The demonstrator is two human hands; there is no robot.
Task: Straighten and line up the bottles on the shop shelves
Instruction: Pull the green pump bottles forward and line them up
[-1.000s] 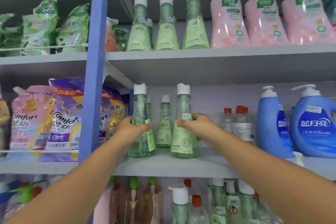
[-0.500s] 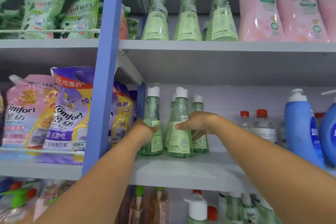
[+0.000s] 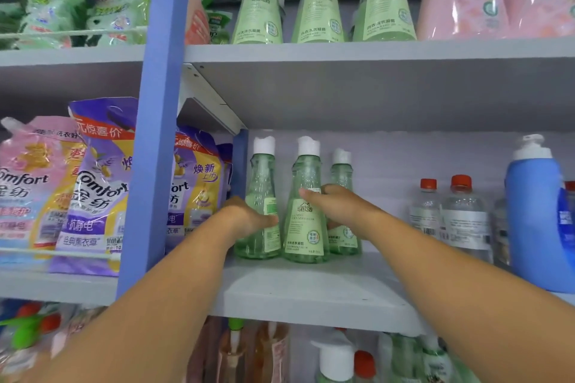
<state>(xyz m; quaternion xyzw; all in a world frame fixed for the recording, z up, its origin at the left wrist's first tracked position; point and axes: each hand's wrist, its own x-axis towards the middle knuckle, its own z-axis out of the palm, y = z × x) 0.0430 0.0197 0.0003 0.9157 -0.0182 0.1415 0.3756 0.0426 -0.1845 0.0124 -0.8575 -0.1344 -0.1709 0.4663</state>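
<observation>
Three green bottles with white caps stand close together at the left end of the middle shelf. My left hand grips the left green bottle round its lower body; its label faces right. My right hand grips the middle green bottle, thumb across the front above the label, fingers behind it. The middle bottle's label faces me. A third green bottle stands just behind and to the right, partly hidden by my right hand.
A blue upright post borders the bay on the left, with Comfort refill pouches beyond it. Clear bottles with red caps and a blue pump bottle stand to the right. More green bottles line the upper shelf.
Both hands have pushed the two green bottles back from the shelf's front edge and to the left, close to the third bottle. The view has moved nearer and shifted left.
</observation>
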